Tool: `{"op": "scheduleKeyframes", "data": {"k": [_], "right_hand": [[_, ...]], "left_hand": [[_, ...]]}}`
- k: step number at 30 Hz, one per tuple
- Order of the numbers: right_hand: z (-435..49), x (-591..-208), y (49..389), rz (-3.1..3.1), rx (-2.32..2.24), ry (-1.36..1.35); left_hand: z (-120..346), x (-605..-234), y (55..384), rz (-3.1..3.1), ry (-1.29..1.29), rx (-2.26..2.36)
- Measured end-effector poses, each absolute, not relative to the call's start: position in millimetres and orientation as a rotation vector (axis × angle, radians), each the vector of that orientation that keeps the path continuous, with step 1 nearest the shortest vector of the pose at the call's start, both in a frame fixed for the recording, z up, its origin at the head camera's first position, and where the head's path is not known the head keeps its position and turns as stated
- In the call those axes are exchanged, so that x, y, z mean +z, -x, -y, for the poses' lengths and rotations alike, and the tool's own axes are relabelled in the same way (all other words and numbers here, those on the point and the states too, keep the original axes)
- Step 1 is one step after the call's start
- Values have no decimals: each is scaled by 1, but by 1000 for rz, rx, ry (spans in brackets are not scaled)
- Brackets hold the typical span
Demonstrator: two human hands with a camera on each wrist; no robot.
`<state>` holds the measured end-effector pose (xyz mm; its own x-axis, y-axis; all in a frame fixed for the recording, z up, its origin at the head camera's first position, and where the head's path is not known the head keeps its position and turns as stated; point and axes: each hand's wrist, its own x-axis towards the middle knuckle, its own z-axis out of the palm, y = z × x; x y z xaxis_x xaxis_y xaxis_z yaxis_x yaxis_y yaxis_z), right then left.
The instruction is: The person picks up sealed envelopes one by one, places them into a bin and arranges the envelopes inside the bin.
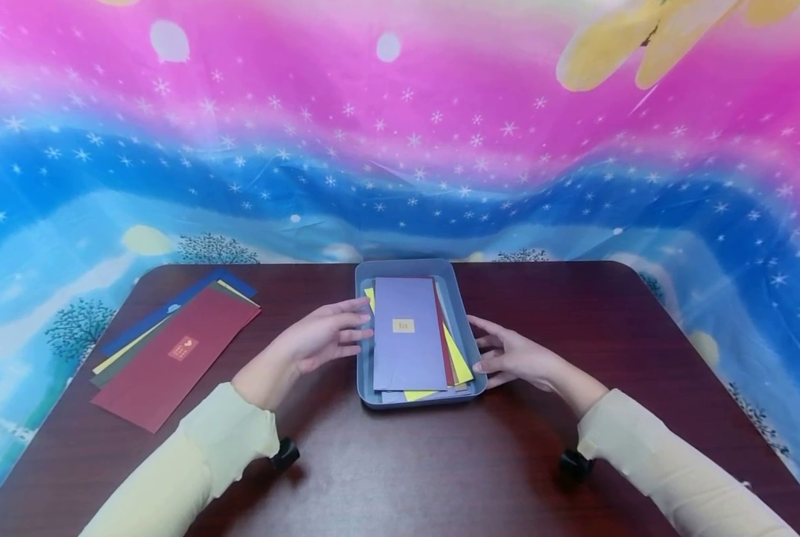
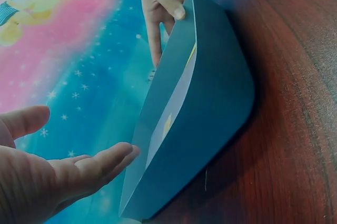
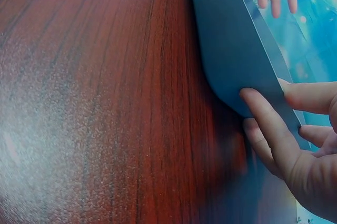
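A grey-blue plastic tray (image 1: 413,401) stands on the table, filled with a loose stack of envelopes. On top lies a lavender envelope (image 1: 409,358) with a small gold label; yellow and dark red edges stick out beneath it. My right hand (image 1: 517,360) holds the tray's right wall near the front corner, its thumb over the rim and fingers against the outside. My left hand (image 1: 322,335) is at the opposite side, fingers extended and spread by the left rim. In the left wrist view, no object is in that hand (image 2: 68,174).
To the left, a fanned pile lies on the dark wooden table (image 1: 400,477): a dark red envelope (image 1: 205,328) on top, with green, yellow and blue ones (image 1: 127,335) under it. A colourful patterned cloth (image 1: 400,149) hangs behind the table's far edge.
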<state>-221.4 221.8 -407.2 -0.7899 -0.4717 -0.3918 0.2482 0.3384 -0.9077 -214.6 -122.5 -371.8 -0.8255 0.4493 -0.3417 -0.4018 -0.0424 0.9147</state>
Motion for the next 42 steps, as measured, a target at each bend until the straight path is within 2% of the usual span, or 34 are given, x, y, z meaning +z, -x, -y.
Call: {"op": "scheduleKeyframes", "data": {"k": [25, 35, 42], "right_hand": [[-224, -404, 223, -1997, -1493, 197], [-224, -407, 225, -1992, -1486, 198], [-223, -408, 224, -1976, -1500, 197]], "left_hand": [[167, -301, 222, -2083, -397, 1763], [214, -306, 222, -2236, -406, 1578], [257, -315, 211, -2279, -270, 1621]]}}
